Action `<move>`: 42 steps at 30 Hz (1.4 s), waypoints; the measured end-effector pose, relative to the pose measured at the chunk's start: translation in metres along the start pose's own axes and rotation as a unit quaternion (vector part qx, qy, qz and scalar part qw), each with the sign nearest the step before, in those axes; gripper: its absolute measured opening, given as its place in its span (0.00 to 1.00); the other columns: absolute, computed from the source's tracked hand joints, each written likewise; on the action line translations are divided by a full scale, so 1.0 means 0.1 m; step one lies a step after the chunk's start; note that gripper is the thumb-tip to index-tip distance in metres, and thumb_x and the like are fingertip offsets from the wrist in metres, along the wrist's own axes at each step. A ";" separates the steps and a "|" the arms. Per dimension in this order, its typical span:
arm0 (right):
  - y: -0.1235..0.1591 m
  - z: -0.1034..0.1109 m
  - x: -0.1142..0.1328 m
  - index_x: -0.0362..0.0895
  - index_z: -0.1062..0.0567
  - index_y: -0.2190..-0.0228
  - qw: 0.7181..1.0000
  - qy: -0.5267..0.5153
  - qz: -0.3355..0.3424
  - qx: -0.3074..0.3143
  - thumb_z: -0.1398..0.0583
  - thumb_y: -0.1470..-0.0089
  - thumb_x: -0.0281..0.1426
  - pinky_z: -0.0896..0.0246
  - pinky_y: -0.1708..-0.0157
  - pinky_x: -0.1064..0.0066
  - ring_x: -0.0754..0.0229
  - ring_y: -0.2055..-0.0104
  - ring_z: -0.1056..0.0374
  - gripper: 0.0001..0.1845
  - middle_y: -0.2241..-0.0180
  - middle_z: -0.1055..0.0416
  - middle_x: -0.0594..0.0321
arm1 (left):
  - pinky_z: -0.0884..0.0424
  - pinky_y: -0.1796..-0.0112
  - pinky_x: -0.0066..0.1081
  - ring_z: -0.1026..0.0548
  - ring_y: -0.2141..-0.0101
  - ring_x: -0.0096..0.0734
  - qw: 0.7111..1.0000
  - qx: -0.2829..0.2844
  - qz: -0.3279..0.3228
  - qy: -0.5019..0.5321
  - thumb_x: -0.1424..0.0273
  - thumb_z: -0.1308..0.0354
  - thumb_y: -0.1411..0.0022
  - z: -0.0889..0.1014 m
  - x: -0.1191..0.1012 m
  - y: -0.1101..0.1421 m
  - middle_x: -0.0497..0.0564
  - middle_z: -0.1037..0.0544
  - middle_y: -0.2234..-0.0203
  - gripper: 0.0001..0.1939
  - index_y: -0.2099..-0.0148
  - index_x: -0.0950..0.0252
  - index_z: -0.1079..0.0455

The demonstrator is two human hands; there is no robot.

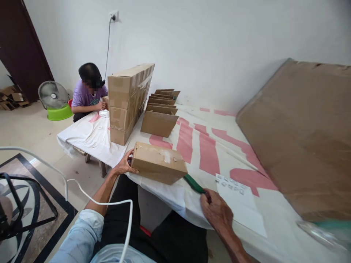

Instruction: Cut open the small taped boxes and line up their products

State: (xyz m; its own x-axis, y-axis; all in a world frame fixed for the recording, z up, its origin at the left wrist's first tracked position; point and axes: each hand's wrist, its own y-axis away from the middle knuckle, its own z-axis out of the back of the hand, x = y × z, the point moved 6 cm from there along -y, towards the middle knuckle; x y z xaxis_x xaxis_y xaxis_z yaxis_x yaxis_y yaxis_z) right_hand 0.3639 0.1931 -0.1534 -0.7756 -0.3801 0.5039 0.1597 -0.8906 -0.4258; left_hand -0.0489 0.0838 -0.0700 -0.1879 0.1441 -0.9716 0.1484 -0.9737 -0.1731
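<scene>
A closed cardboard box (157, 162) sits at the near edge of the cloth-covered table, slightly tilted in view, with a shiny patch of clear tape on its top. At its left end, my left hand (126, 164) grips it, thumb on the near side and fingers round the end. My right hand (218, 210) is closed round a long, narrow green object (194, 183). That object's far end reaches the box's lower right corner; its exact kind I cannot make out. Under and beside my right hand lies a white paper sheet with printed small pictures (241, 204).
Taped boxes (119, 93) stand stacked beyond my left hand, beside a row of open-flapped cartons (159, 123). A large cardboard box (304, 146) takes up the right side. Across the table's far left, a person (89, 91) leans over. A white cable (130, 215) crosses my lap.
</scene>
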 end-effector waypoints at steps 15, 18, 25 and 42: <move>-0.01 0.09 0.10 0.44 0.21 0.56 0.999 -0.026 0.032 -0.016 0.46 0.36 0.44 0.32 0.59 0.60 0.50 0.61 0.27 0.21 0.60 0.21 0.51 | 0.37 0.32 0.57 0.48 0.24 0.68 0.997 0.077 -0.005 0.013 0.60 0.16 0.59 -0.12 -0.09 0.09 0.63 0.45 0.22 0.73 0.18 0.56 0.54; -0.07 0.16 0.15 0.43 0.22 0.56 0.998 -0.032 0.042 -0.033 0.44 0.34 0.45 0.33 0.61 0.62 0.53 0.66 0.31 0.20 0.61 0.24 0.53 | 0.37 0.33 0.59 0.51 0.23 0.68 0.998 0.061 -0.013 0.003 0.58 0.16 0.58 -0.03 -0.16 0.05 0.65 0.48 0.21 0.74 0.18 0.53 0.56; -0.31 0.20 0.39 0.46 0.21 0.57 0.995 -0.014 0.101 -0.021 0.43 0.32 0.46 0.32 0.54 0.57 0.47 0.57 0.30 0.18 0.60 0.24 0.52 | 0.36 0.35 0.58 0.46 0.24 0.69 0.997 0.072 -0.036 0.006 0.55 0.16 0.58 -0.09 -0.32 -0.08 0.67 0.44 0.23 0.72 0.19 0.53 0.53; -0.40 0.05 0.45 0.46 0.20 0.58 0.994 -0.033 0.086 0.063 0.44 0.34 0.47 0.30 0.52 0.52 0.45 0.55 0.28 0.20 0.60 0.23 0.50 | 0.31 0.40 0.49 0.38 0.27 0.63 0.996 0.075 -0.036 -0.008 0.54 0.22 0.47 -0.02 -0.53 -0.06 0.62 0.36 0.26 0.46 0.30 0.53 0.36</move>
State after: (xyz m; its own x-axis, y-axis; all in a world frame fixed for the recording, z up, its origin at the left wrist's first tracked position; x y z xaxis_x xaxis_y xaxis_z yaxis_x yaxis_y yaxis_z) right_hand 0.3260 0.2106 -0.1096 -0.6886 -0.5421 0.4817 0.3659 -0.8332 -0.4146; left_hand -0.0383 0.0821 -0.0183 -0.2076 0.2137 -0.9546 -0.0130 -0.9764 -0.2158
